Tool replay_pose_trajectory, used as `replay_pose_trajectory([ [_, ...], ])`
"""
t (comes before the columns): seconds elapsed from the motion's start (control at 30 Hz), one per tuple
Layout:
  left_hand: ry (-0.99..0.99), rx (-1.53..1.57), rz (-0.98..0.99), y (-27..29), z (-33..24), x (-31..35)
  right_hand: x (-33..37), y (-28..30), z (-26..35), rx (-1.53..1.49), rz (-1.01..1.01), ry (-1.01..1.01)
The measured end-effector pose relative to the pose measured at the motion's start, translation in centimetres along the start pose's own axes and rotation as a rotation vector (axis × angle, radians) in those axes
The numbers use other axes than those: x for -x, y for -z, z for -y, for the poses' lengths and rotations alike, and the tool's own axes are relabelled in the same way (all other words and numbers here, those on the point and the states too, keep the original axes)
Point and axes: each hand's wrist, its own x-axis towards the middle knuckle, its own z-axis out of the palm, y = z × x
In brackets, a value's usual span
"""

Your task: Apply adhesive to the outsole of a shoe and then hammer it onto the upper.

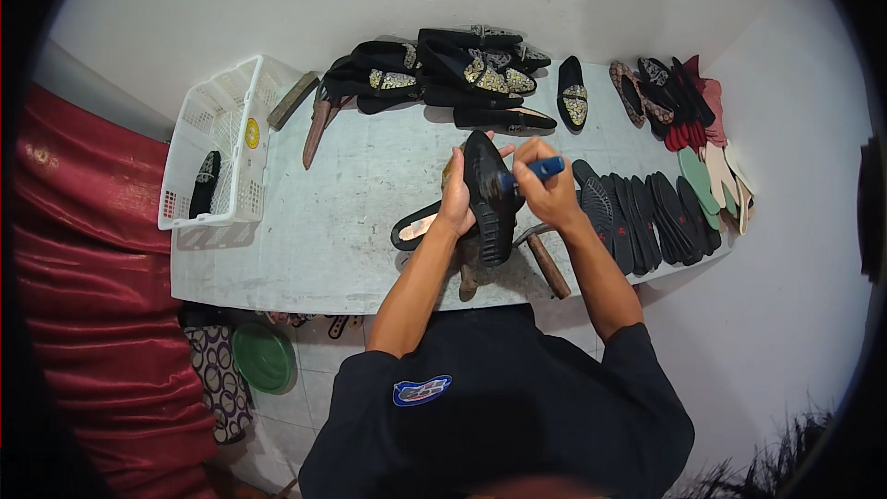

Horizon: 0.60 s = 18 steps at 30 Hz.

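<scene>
My left hand (456, 196) grips a black shoe (495, 233) with its ridged sole turned up toward me. In my right hand (552, 190) is a blue-handled brush (547, 167), its head against the middle of the sole. A second black shoe with a pale insole (418, 226) lies on the table beside my left wrist, partly covered by it. Below the held shoe a hammer (547, 266) rests near the front edge, next to a wooden-handled tool (468, 286) that is mostly hidden.
Black shoes with glittery fronts (393, 79) are heaped along the wall, and one stands apart (573, 92). Several black soles (661, 217) line the right side, near green and cream insoles (698, 180). At left are a white plastic basket (249, 176) and pincers (317, 129).
</scene>
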Motion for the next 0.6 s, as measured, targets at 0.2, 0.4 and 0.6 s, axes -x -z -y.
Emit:
replay_pose_trajectory([
  [0.2,0.071,0.066,-0.044,0.2,-0.1,0.2,-0.7,-0.8,-1.4,0.100,-0.197,0.122],
  [0.4,0.061,-0.026,0.013,-0.1,-0.3,-0.1,-0.4,1.1,0.0,-0.050,0.017,-0.133],
  [0.6,0.074,-0.014,-0.017,-0.3,-0.3,0.3,-1.1,-0.6,-0.7,-0.081,-0.269,-0.070],
])
